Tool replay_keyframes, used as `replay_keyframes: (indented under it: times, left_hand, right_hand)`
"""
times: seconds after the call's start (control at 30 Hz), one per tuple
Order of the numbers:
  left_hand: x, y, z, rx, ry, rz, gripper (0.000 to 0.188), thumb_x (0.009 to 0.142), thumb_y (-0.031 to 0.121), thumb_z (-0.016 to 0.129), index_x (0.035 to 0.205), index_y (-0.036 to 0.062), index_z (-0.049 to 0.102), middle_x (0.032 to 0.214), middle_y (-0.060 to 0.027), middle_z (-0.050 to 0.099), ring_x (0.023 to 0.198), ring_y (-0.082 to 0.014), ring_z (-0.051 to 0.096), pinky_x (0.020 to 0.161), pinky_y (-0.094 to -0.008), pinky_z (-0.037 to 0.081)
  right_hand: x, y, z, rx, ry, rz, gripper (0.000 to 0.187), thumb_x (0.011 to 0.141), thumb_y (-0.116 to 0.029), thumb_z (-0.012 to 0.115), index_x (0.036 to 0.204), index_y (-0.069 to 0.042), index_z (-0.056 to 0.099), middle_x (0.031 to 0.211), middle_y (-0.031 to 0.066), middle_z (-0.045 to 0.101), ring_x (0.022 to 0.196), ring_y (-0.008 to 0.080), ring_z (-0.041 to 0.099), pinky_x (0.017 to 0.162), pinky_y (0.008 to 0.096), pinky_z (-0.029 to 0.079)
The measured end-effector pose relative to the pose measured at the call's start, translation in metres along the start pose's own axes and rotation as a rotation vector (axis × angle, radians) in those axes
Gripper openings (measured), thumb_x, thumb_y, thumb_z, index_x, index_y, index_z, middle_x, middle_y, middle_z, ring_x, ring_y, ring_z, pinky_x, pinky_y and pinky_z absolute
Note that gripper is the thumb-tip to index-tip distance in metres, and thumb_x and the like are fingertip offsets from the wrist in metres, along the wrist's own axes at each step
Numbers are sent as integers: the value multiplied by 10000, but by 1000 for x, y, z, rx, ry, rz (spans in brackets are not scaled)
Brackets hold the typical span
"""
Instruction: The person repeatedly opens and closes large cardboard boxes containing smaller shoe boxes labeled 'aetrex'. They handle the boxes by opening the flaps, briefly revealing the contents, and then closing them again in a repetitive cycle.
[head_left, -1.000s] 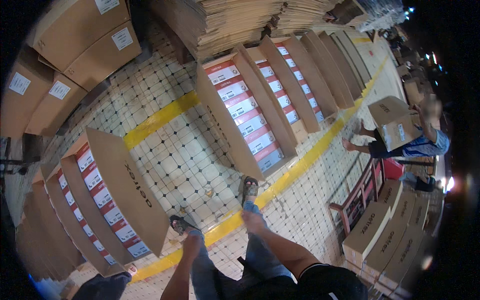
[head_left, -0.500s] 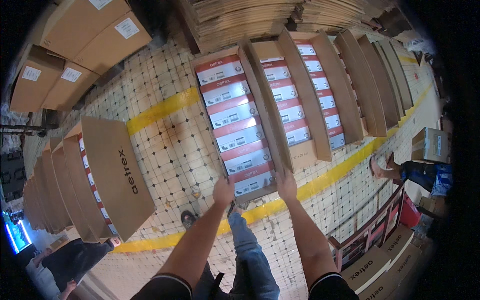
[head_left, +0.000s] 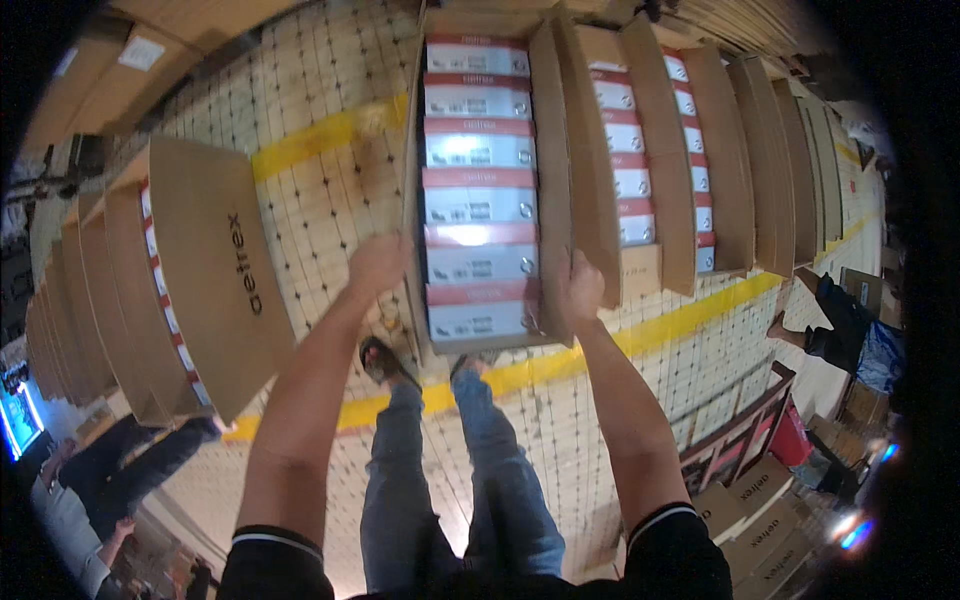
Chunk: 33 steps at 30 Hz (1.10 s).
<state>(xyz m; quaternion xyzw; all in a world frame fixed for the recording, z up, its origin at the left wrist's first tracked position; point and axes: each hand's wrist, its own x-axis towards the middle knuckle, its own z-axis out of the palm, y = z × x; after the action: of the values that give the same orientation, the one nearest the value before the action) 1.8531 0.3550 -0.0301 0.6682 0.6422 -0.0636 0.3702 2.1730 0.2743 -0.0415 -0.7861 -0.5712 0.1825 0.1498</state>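
An open cardboard carton (head_left: 548, 150) filled with a column of several red-and-white boxes (head_left: 478, 205) lies on the tiled floor right in front of my feet. My left hand (head_left: 378, 265) presses against the carton's left flap near its close end. My right hand (head_left: 582, 285) grips the right flap at the same end. Both arms are stretched down and forward. My legs in blue jeans (head_left: 450, 480) and my sandalled feet stand on the yellow floor line (head_left: 690, 310).
More open cartons of the same boxes (head_left: 650, 150) sit in a row to the right. Another row of cartons (head_left: 200, 270) stands on the left. A crouching person (head_left: 835, 325) is at the right, another person (head_left: 120, 470) at lower left. Stacked cartons (head_left: 755, 510) fill the lower right.
I have bent closer to the carton. Both hands went from reaching out to gripping its two side flaps, and the carton now fills the middle of the view.
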Motion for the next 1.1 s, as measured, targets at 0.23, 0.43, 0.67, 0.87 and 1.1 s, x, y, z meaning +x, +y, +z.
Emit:
replay_keyframes:
  times: [0.23,0.43,0.67,0.87,1.1]
  left_hand:
    - [-93,-105,22,23,166,-181,378,961,336,414,923,20,618,882,-237,666,870,-437,631,773,-537,493]
    - [-236,-184,114,-583,261,-645,484,966,415,524,1303,67,503,1069,-172,654,1008,-332,633,868,-427,478]
    - [-239,-115,160,-1340,298,-782,510,982,376,526,1317,-1,450,1067,-133,628,659,-206,682,539,-277,562]
    - [-246,-73,-33,-1345,479,-579,436,992,408,524,1072,-10,620,786,-30,612,696,-121,631,601,-243,505]
    - [-124,-66,-264,-790,947,-148,450,890,330,661,1159,-24,593,705,-41,675,691,-105,645,644,-268,488]
  right_hand:
    - [-74,-76,76,237,-98,-22,319,940,-331,562,1009,-37,665,790,213,663,737,409,651,655,478,515]
    - [-179,-113,92,145,-290,-5,507,944,-356,523,1369,-86,470,1011,241,668,951,447,630,884,494,483]
    - [-173,-81,84,-57,-872,310,377,997,-356,442,1114,-50,627,711,133,693,628,284,692,627,392,558]
    - [-65,-211,-48,34,-729,-2,395,977,-344,510,915,26,636,635,121,646,561,184,652,554,359,521]
    - [90,-397,-105,607,-218,-351,417,948,-377,562,911,25,667,709,149,670,676,235,668,665,378,508]
